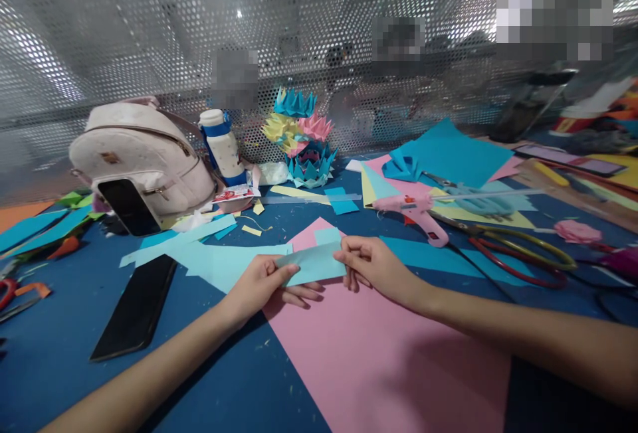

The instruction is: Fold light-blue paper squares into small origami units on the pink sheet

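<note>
Between both hands is a light blue strip of paper (316, 262), raised a little over a large pink sheet (389, 346). My left hand (272, 280) pinches its left end, thumb on top and fingers beneath. At the right end, my right hand (366, 261) grips the paper between thumb and forefinger, the other fingers curled. More light blue paper (224, 260) lies flat just left of the hands. A pink glue gun (413, 210) rests on its side beyond my right hand, a glue stick poking from its back.
Scissors with red and yellow handles (523, 260) lie to the right. A black phone (137, 307) is at left, before a pale backpack (139, 154) with another phone leaning on it. A bottle (222, 147) and folded paper flowers (302, 137) stand near the perforated metal screen (319, 41).
</note>
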Demonstrator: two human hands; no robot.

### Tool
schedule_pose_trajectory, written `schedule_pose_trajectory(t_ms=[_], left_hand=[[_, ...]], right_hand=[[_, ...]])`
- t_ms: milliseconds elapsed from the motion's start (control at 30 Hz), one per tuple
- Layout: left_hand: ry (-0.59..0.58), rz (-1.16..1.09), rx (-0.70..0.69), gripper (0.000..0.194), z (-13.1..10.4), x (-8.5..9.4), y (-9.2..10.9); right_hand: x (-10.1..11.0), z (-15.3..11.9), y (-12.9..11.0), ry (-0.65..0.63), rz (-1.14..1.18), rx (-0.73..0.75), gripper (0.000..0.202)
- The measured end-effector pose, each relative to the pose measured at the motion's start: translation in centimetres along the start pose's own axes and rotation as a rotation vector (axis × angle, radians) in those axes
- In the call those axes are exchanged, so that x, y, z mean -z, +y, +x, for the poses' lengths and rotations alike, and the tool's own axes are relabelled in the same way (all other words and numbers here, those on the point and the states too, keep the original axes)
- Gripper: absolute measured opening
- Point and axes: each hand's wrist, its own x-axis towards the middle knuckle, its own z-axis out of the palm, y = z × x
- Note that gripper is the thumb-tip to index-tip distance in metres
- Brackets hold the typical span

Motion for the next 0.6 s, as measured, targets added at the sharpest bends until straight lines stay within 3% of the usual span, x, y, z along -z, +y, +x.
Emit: schedule_pose_trajectory(t_ms=[600], left_hand=[[0.003,-0.022,-0.041,0.044,0.12,0.16,-0.15]], right_hand=[[0.16,0.42,0.35,0.054,0.005,-0.014,0.029]])
